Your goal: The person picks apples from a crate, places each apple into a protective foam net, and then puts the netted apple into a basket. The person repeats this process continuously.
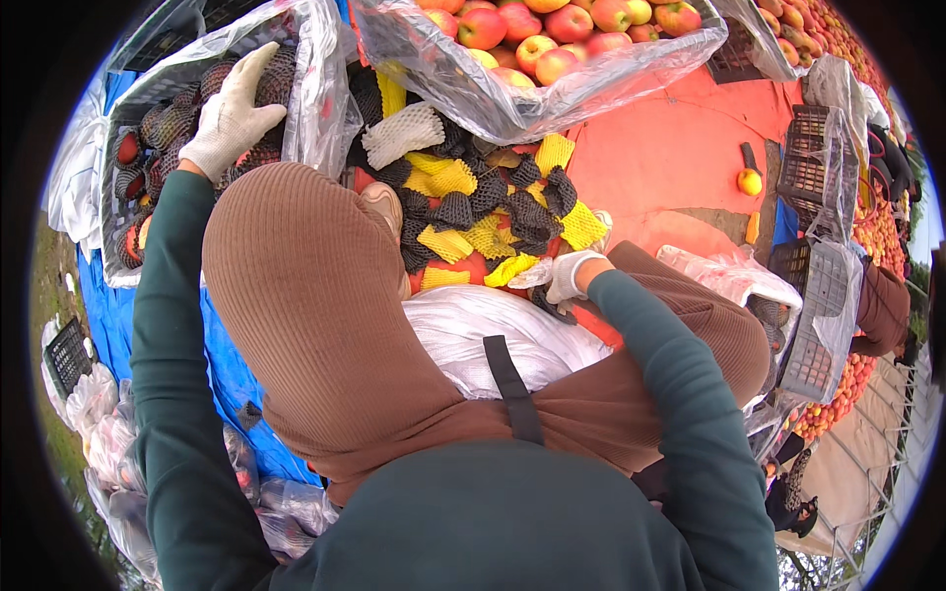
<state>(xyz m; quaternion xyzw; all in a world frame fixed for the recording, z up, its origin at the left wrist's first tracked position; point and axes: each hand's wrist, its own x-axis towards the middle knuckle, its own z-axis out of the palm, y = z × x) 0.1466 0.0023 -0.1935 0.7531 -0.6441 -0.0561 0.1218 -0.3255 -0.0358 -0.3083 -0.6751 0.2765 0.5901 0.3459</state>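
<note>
My left hand [232, 120], in a white glove, lies with fingers spread over apples in dark foam nets [169, 126]. These fill a plastic-lined crate [313, 89] at the far left. Low between my knees, my right hand [569, 277], also gloved, is closed on a black foam net [552, 306], partly hidden by the fingers. Just beyond it lies a heap of loose black and yellow foam nets [488, 233]. A white foam net [404, 135] rests at the heap's far side. Bare red-yellow apples [552, 39] fill a lined crate at the top.
A lone apple [750, 182] lies on the ground beside the red sheet [641, 148]. Dark crates [810, 158] with plastic liners stand at the right, with large apple piles behind. A blue tarp [232, 364] and plastic bags lie at the left. Other people are at the far right.
</note>
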